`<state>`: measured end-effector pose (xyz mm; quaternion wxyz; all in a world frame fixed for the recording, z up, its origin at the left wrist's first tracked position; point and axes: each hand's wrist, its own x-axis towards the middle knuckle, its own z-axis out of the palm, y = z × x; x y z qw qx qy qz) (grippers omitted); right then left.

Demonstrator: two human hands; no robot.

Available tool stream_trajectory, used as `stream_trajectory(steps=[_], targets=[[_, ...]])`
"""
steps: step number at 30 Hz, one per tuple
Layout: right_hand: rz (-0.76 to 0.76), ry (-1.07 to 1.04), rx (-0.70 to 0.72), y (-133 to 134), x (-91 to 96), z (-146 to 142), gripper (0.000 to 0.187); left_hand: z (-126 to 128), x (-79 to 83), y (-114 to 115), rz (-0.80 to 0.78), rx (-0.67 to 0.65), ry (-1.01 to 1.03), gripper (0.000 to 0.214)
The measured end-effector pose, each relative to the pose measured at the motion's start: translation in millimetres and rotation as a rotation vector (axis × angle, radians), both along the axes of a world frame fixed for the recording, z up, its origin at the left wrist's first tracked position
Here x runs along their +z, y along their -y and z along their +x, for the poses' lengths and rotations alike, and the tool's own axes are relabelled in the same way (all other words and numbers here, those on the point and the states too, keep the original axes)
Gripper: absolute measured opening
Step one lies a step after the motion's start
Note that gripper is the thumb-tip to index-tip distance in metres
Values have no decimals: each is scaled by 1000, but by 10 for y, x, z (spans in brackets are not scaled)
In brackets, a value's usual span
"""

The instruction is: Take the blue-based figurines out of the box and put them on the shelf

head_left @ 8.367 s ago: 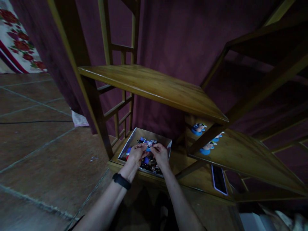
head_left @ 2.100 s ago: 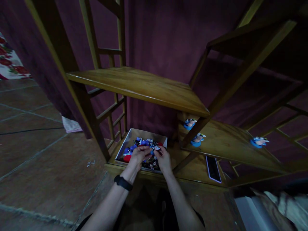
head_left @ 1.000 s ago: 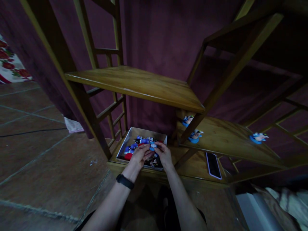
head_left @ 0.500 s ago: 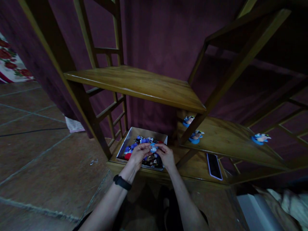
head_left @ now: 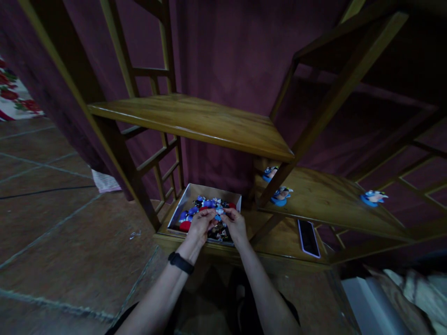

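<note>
Above a shallow cardboard box [head_left: 195, 189], my left hand [head_left: 201, 224] and my right hand [head_left: 236, 225] pinch a small light-blue figurine [head_left: 219, 213] between their fingertips. Both hands are closed on it, one from each side, and the fingers cover part of it. Inside the box lie several small figurines in purple [head_left: 188, 214], red [head_left: 185, 226] and black [head_left: 220, 232]. A black band [head_left: 180, 263] circles my left wrist.
The box stands on the bottom board of a wooden shelf unit, under a higher shelf [head_left: 195, 121]. Blue-based figurines [head_left: 280, 196] stand on the right-hand shelf [head_left: 324, 200], with another [head_left: 373, 197] farther right. A phone [head_left: 308, 238] lies on the lower board.
Both hands still hold the light-blue figurine over the box, with small finger shifts around it. The whole view has moved slightly.
</note>
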<state>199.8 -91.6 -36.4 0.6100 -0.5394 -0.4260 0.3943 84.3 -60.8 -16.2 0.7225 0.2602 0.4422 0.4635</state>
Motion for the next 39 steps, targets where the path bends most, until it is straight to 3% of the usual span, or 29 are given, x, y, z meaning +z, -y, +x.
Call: stream_trajectory(steps=[12,29,34,39], targets=[[-96,-410,112,20,-18,16,28,-122,58,-36,-24,-106,41,24],[-177,-657,29,12,-196,-81,24,9,3,53,53,13,-50,13],[-155,-555,61,11,-161,-67,25,-3,4,38,2,6,-12,14],[-46,-178,8,-6,-64,-32,28,-15,13,-2,80,57,-24,35]])
